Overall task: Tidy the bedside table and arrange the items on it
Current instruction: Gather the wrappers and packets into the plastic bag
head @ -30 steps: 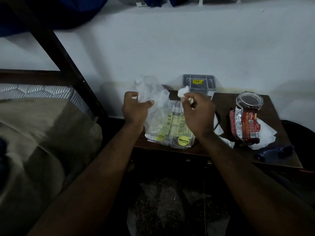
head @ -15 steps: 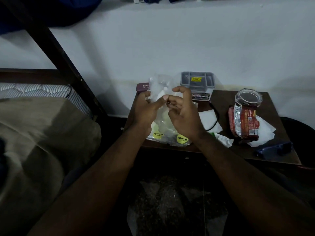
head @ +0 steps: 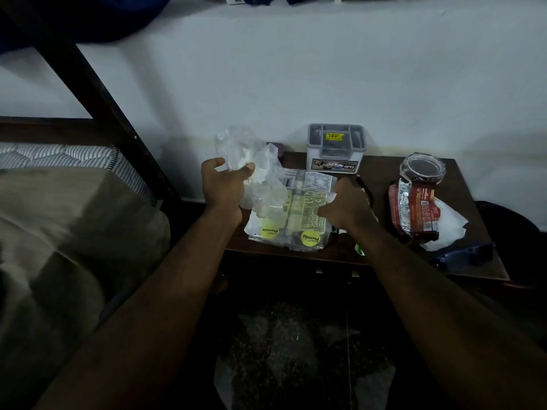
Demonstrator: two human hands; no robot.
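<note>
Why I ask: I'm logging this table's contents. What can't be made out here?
Head view only:
- Maroon item: mostly hidden behind the crumpled clear bag held by the left hand.
- Right hand grip: its fingertips are hidden under the hand itself.
- Green scrap: covered by the right forearm.
- Blue object: too dark to identify.
- Jar contents: too dark.

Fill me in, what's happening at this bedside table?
A person is clearing litter off the bedside table. The left hand holds up a crumpled clear plastic bag with something white inside. The right hand is down at the right edge of a clear packet with yellow stickers; whether it grips anything is unclear. A grey box, a glass jar and a red foil wrapper sit untouched.
</note>
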